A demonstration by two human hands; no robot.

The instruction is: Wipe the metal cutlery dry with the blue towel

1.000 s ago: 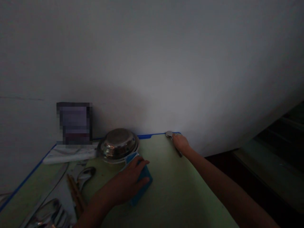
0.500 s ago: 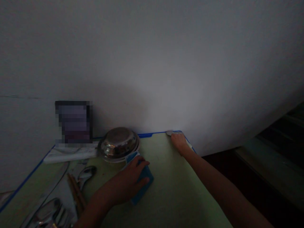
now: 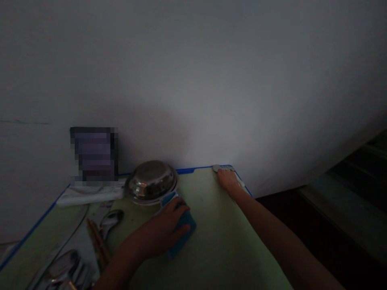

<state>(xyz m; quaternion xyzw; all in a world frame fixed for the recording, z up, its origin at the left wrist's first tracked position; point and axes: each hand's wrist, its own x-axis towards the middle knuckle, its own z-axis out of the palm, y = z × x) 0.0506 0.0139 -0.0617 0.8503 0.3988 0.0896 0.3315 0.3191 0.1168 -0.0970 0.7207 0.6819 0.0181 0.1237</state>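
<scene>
My left hand (image 3: pixel 165 229) rests over a folded blue cloth (image 3: pixel 187 227) on the table (image 3: pixel 208 241), its fingers curled across the top. Just beyond it, an upturned shiny metal bowl (image 3: pixel 152 179) sits on a wider dish (image 3: pixel 145 202). Stretched to the table's far right corner, my right hand (image 3: pixel 228 178) has its fingers closed. A flat, rounded grey thing (image 3: pixel 216 168) sticks out to its left, and a pale strip (image 3: pixel 241 182) shows to its right; the fingers hide what lies between, and its kind is unclear.
At the left lie a metal ladle (image 3: pixel 111 219), brown chopsticks (image 3: pixel 98 241) and shiny metalware (image 3: pixel 65 266). A folded white cloth (image 3: pixel 90 195) lies before a blurred dark-framed panel (image 3: pixel 96 155). The wall (image 3: pixel 196 100) borders the table's blue back edge. Dark floor drops away at right.
My view has shifted very slightly. Both hands stay in nearly the same places, and nothing has been taken up or let go.
</scene>
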